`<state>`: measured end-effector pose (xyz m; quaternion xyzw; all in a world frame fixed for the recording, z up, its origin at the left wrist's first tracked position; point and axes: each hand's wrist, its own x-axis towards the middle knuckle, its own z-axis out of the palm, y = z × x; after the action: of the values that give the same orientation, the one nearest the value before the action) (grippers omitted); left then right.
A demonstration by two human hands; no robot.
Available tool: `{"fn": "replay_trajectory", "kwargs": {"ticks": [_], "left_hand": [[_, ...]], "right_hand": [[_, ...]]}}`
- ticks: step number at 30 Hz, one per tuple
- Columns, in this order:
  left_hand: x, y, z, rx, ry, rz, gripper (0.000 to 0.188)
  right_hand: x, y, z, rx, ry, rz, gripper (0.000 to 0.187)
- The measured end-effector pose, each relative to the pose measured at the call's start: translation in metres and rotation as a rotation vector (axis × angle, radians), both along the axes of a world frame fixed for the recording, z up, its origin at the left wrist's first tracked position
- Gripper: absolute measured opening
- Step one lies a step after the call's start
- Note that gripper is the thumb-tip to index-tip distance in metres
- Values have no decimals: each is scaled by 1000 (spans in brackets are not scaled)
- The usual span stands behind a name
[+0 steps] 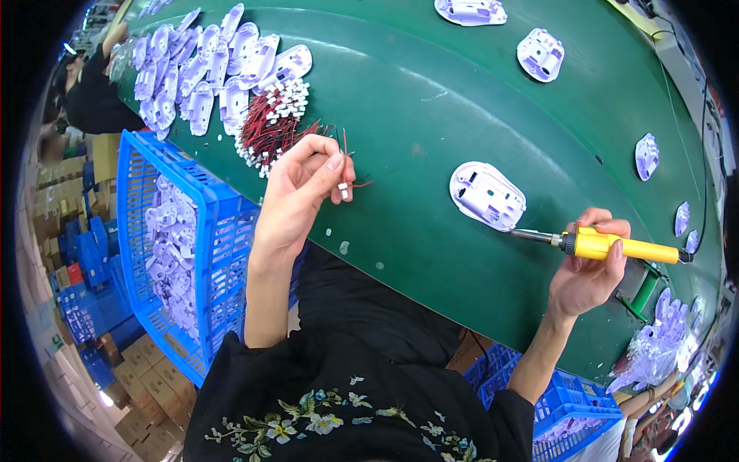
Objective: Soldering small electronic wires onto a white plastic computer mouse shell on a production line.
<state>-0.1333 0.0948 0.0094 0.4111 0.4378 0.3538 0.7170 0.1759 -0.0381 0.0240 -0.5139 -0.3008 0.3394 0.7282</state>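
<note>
My left hand (309, 181) pinches a small wire lead with a white connector (343, 187) and short red and black ends. Just beyond it lies a heap of red and black wire leads (271, 127) with white connectors. A yellow-handled soldering iron (608, 246) is gripped in my right hand (589, 269), its metal tip pointing left. That tip is at the lower right edge of a pale purple plastic shell (488, 194), which lies open side up on the green table (385, 123). Whether tip and shell touch, I cannot tell.
Many similar shells (204, 65) are piled at the far left; several others lie across the table's far and right sides. A blue crate (202, 231) of purple parts stands left, another blue crate (573, 404) lower right. By my right hand is a green stand (641, 294).
</note>
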Motion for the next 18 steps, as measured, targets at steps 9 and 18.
{"fn": "replay_trajectory", "kwargs": {"ticks": [9,18], "left_hand": [[14,-31,3,330,439,-165,4],[35,-31,31,590,601,-236,17]], "right_hand": [[-2,5,-7,0,-43,9,29],[-5,6,-8,7,-46,-5,31]]}}
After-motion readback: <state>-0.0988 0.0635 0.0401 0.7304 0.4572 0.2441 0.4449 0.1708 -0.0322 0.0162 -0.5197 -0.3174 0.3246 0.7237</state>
